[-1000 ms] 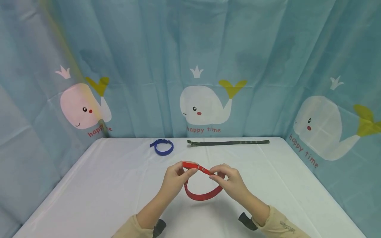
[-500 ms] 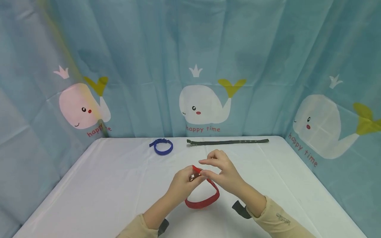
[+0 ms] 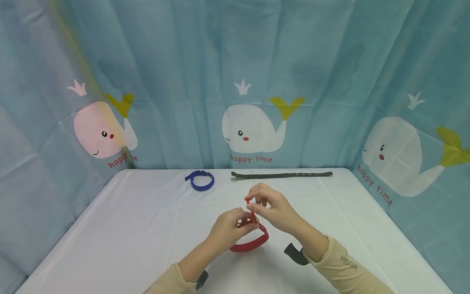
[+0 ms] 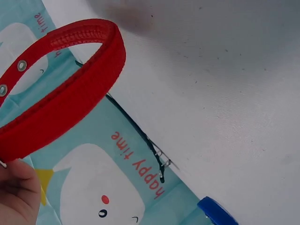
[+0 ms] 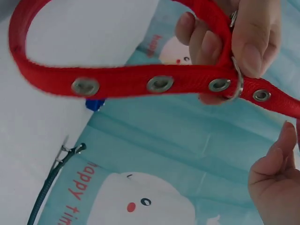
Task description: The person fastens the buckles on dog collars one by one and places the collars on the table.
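Note:
A red collar is bent into a loop and held up over the white table. Metal-rimmed holes run along its strap in the right wrist view. My left hand grips the collar at its metal buckle frame, through which the strap passes. Just above, my right hand pinches the strap's free end between thumb and fingers. In the left wrist view the loop's wide padded band stretches away from my fingertips. The right wrist view cuts off the strap tip at its edge.
A blue collar lies coiled at the back of the white table. To its right a dark green collar lies stretched out along the back edge. A light blue curtain with whale prints hangs behind and at both sides.
My right hand let its fingers spread half a second ago and now pinches the strap end, drawn upward. My left hand has shifted right and slightly down, and the loop looks smaller.

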